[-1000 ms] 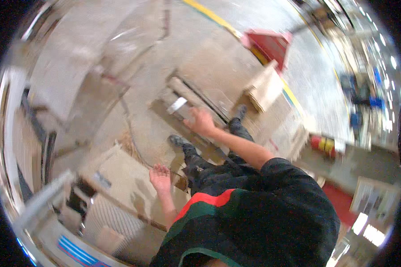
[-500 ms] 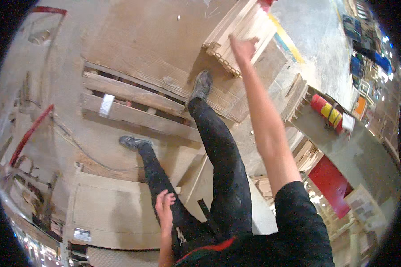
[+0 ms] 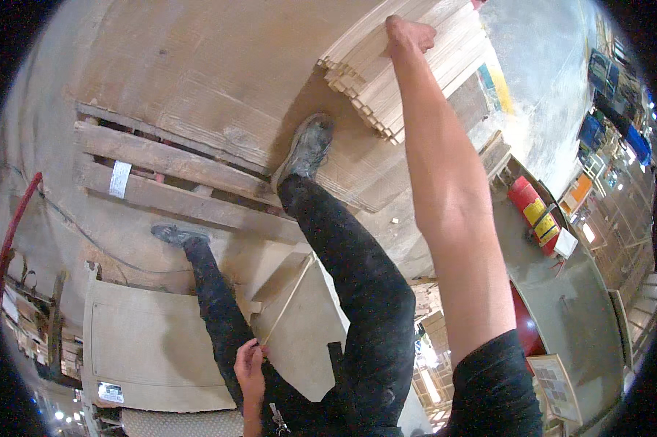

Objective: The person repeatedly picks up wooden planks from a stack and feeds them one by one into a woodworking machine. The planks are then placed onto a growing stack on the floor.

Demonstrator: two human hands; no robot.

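Note:
My right hand (image 3: pixel 411 36) is stretched far out over a stack of pale wooden strips (image 3: pixel 445 62). Its fingers point away and are mostly hidden behind the hand, so whether it touches or grips a strip cannot be told. My left hand (image 3: pixel 250 368) hangs low beside my left thigh, fingers loosely bent and slightly apart, with nothing in it. The strips lie in even layers, their cut ends facing me. One shoe (image 3: pixel 305 149) of mine stands on a brown board (image 3: pixel 219 65) in front of the stack; the other shoe (image 3: pixel 179 234) is on the floor.
A worn wooden pallet (image 3: pixel 175 164) with a white label lies under the board's near edge. A beige metal cabinet (image 3: pixel 150 335) stands at left, near a red bent rail (image 3: pixel 15 233). To the right, a red-and-yellow cylinder (image 3: pixel 536 211) rests on a grey surface.
My right arm has reached farther forward over the stack, and the hand's thumb and fingers show less spread. My body has come nearer the stack. The left hand has dropped lower.

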